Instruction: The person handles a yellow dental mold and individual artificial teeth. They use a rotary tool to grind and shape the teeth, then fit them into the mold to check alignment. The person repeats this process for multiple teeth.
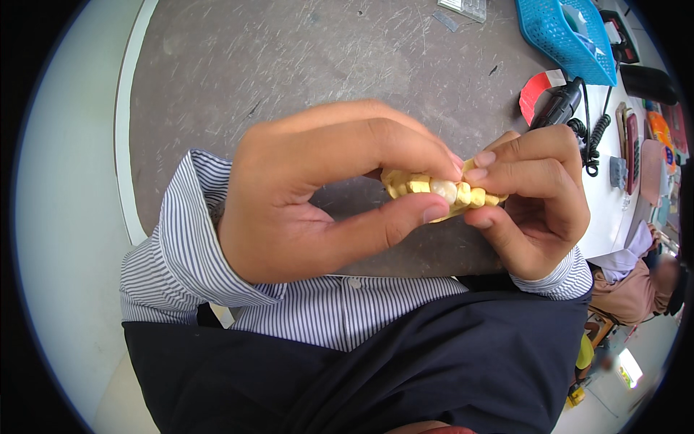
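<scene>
Above the grey desk [289, 72], the left hand [311, 188], tips nearly together, and the right hand [546, 188], curled tighter, pinch a yellow dental model [464, 194]. The step seems to be handling its white tooth [443, 190]; moving that calls for steady support.

The left grip [282, 173] pinches in a wide arch just beside the right grip [560, 199], pinching too, more curled.
</scene>
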The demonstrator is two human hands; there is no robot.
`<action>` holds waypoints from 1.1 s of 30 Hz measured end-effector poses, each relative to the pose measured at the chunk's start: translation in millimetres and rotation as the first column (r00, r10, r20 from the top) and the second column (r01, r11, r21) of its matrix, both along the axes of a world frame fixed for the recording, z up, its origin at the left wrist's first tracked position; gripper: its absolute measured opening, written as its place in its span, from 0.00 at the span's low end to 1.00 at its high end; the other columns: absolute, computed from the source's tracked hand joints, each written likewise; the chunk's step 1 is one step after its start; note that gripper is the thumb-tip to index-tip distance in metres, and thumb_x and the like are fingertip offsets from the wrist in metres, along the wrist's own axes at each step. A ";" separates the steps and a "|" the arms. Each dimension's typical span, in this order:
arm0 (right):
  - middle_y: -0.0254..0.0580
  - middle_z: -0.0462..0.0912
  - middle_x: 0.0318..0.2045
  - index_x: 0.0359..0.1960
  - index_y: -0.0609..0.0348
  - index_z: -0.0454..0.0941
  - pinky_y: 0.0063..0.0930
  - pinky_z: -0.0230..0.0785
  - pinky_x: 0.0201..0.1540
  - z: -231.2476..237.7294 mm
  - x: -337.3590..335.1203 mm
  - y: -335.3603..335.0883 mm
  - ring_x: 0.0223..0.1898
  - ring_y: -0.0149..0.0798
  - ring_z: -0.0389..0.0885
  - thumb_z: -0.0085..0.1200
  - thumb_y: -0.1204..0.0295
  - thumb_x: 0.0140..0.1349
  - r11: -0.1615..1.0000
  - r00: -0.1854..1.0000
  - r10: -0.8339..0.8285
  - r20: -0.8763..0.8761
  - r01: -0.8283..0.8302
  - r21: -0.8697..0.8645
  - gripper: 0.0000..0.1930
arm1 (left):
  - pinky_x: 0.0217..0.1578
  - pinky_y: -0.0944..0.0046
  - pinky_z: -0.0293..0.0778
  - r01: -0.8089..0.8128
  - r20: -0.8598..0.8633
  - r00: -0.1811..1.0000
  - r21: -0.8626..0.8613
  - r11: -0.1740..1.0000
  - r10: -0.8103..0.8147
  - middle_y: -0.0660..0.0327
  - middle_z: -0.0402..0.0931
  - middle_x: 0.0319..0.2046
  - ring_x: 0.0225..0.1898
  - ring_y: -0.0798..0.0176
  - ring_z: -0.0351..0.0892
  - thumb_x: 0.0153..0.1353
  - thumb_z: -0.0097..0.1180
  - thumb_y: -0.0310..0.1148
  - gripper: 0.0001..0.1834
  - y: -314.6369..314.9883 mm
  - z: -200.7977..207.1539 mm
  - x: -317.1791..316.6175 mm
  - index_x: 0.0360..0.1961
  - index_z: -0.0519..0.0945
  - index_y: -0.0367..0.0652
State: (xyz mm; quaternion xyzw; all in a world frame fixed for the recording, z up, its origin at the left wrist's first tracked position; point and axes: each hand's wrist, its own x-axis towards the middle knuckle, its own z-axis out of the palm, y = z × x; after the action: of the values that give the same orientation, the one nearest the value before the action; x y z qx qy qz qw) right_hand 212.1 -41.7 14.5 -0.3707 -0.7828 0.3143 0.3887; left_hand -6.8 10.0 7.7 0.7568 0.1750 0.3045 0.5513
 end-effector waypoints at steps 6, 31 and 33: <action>0.47 0.70 0.34 0.32 0.67 0.74 0.24 0.66 0.37 1.7 -2.2 1.2 0.33 0.35 0.72 0.59 0.71 0.50 1.000 0.999 -0.018 0.038 0.018 -0.007 0.12 | 0.39 0.66 0.75 -0.043 -0.021 0.999 0.067 0.997 0.045 0.49 0.76 0.36 0.38 0.59 0.78 0.48 0.57 0.19 0.11 -2.4 2.8 0.4 0.36 0.76 0.32; 0.47 0.70 0.34 0.33 0.67 0.74 0.22 0.66 0.37 0.5 -4.0 1.1 0.34 0.34 0.72 0.57 0.74 0.51 1.000 1.000 0.001 0.010 0.000 -0.030 0.10 | 0.37 0.66 0.77 -0.055 0.008 0.998 0.179 0.982 0.054 0.50 0.74 0.35 0.37 0.57 0.79 0.47 0.60 0.21 0.11 -3.6 -2.5 0.3 0.34 0.77 0.34; 0.47 0.70 0.34 0.33 0.68 0.74 0.23 0.66 0.35 -1.7 -2.5 4.0 0.32 0.35 0.72 0.58 0.75 0.50 0.998 0.999 0.027 0.019 -0.028 0.053 0.10 | 0.40 0.64 0.77 -0.042 0.008 0.999 0.170 0.985 0.042 0.50 0.73 0.35 0.38 0.55 0.79 0.47 0.60 0.20 0.10 -3.6 -3.3 0.4 0.34 0.76 0.33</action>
State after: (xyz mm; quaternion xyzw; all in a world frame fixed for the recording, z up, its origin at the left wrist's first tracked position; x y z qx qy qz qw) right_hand 209.6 -37.7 12.8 -0.3521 -0.7994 0.2953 0.3871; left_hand -6.4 6.4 4.4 0.7964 0.1632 0.3315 0.4787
